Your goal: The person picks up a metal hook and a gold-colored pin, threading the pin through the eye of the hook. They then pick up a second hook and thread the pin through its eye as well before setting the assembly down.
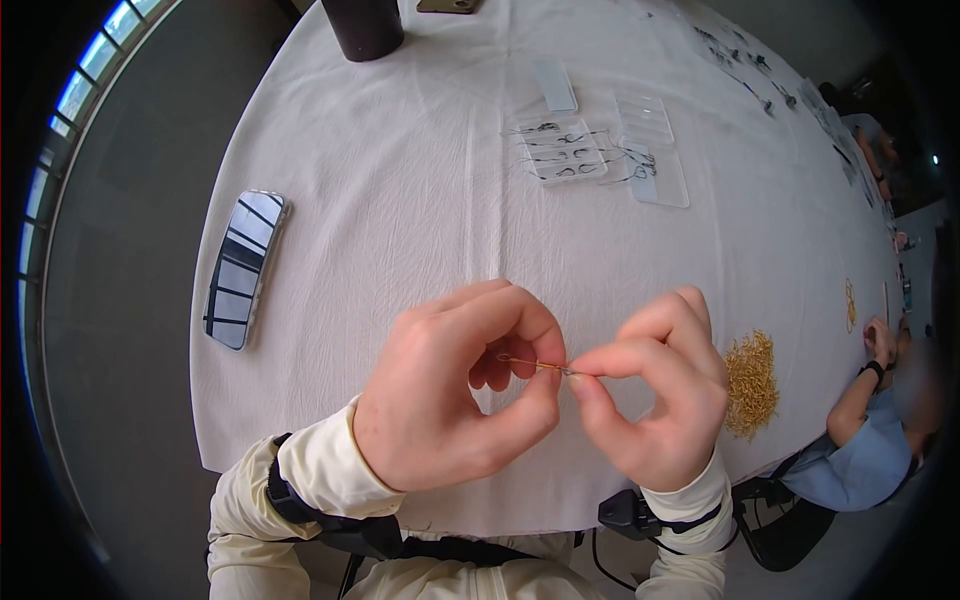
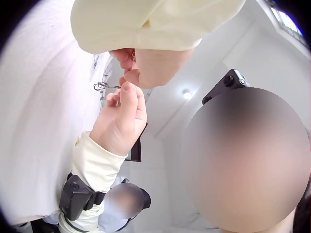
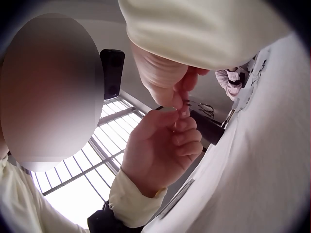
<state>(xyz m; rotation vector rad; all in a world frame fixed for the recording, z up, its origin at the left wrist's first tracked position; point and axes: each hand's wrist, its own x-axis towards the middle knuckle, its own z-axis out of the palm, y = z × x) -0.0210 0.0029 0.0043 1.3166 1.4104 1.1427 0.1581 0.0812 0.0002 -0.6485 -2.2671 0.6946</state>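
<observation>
A thin gold-coloured piece with a small loop (image 1: 520,361) is pinched between the thumb and forefinger of the left hand (image 1: 450,390). Touching its right end, the right hand (image 1: 660,390) pinches with thumb and forefinger; the fingertips of both hands almost meet. Dark thin wire loops (image 2: 100,86) show beside the fingertips in the left wrist view, and similar loops (image 3: 206,110) appear in the right wrist view. What exactly lies between the fingertips is partly hidden. A pile of small gold pieces (image 1: 751,385) lies right of the right hand.
Beyond the hands are a clear compartment box with hooks (image 1: 565,150) and an open clear case (image 1: 665,178). A phone (image 1: 244,270) lies at the left, a dark cup (image 1: 363,25) at the back. Another person (image 1: 860,440) sits at the right edge of the white-covered table (image 1: 400,200).
</observation>
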